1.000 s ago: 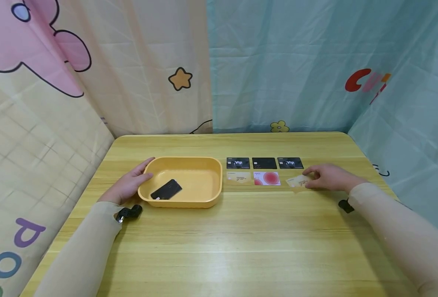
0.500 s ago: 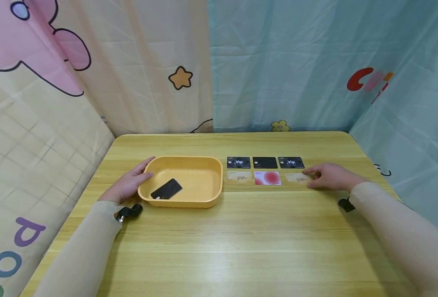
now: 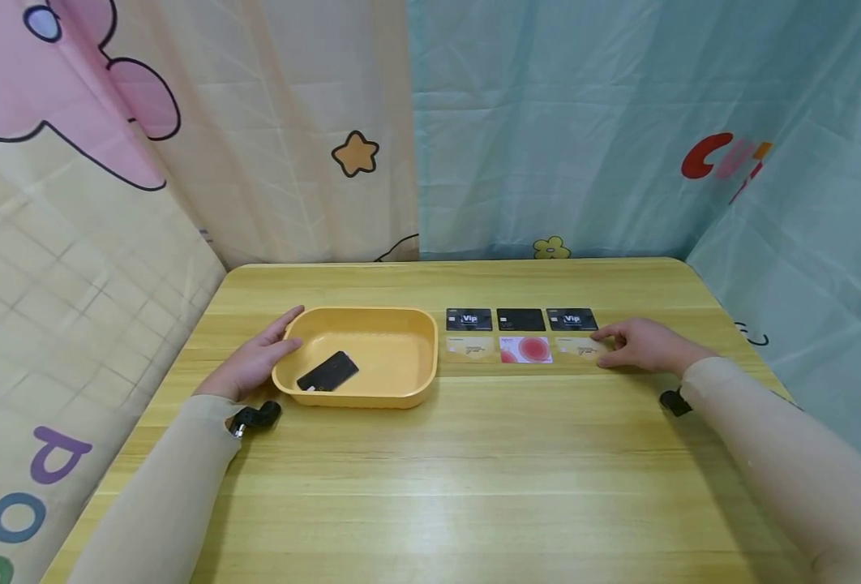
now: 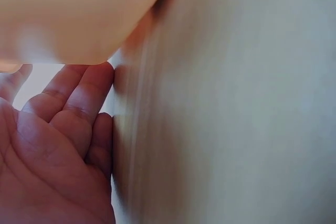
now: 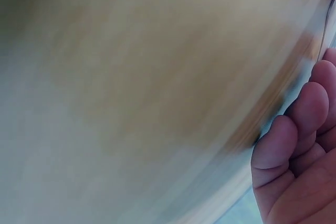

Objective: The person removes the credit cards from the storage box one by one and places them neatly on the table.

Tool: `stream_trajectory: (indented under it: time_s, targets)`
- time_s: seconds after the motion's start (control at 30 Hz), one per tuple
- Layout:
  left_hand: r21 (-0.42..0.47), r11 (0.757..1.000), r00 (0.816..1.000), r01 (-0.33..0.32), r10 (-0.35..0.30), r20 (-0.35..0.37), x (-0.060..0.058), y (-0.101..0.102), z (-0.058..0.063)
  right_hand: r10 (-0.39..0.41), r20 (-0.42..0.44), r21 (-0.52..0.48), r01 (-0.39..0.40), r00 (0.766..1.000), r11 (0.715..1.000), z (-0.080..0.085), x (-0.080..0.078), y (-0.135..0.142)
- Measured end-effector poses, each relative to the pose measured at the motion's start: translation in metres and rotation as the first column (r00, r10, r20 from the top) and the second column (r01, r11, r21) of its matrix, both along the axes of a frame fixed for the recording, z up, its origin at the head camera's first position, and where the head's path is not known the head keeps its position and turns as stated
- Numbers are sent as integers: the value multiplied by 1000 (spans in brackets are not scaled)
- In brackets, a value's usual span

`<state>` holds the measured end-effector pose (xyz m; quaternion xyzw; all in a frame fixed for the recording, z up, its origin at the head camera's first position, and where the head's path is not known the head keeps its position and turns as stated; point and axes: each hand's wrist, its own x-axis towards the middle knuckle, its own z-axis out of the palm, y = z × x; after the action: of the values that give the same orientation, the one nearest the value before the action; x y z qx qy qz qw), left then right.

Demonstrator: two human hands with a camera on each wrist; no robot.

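Observation:
My left hand (image 3: 251,361) is at the left end of a yellow plastic tray (image 3: 401,399), its thumb over the rim and its fingers against the outer wall. The left wrist view shows those fingers (image 4: 92,90) touching the tray wall (image 4: 63,19). A black card (image 3: 328,371) lies in the tray. My right hand (image 3: 645,347) holds a gold card (image 3: 575,348) flat on the table, index finger and thumb at opposite edges of its right end. In the right wrist view the other fingers (image 5: 307,111) are curled; the card is not visible there.
Behind the gold card lie a black VIP card (image 3: 572,319), a plain black card (image 3: 521,319) and another VIP card (image 3: 469,319). Left of it are a pink card (image 3: 525,349) and another gold card (image 3: 470,349). Curtains surround the wooden table (image 3: 430,478).
The gold card under my right hand has gone from tilted to straight, in line with its row, and has slid slightly left with the hand. My left hand and the tray have stayed put.

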<state>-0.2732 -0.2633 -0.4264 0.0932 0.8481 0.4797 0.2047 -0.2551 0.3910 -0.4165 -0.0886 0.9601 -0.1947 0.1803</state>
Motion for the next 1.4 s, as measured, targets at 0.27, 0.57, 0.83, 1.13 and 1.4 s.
stream_trajectory:
  time_s: [0.27,0.57,0.83,1.13,1.4]
  targets:
    - [33,999,1000,6,-6,-4,0,1,0,-6,9,-5,6,1000,1000,-1,-2,-1]
    - [24,1000,1000,4,-4,-3,0,1,0,-1,-3,-10,1,1000,1000,-2,-2,-1]
    - [41,999,1000,6,-6,0,0,0,0,-11,-25,-15,10,1000,1000,7,0,-2]
    - [30,999,1000,-11,11,5,-1,0,-1,10,-172,-66,-22,985,998,51,-9,-55]
    - [14,999,1000,-31,31,-1,0,3,0,192,-233,-120,-224,953,967,90,-27,-166]
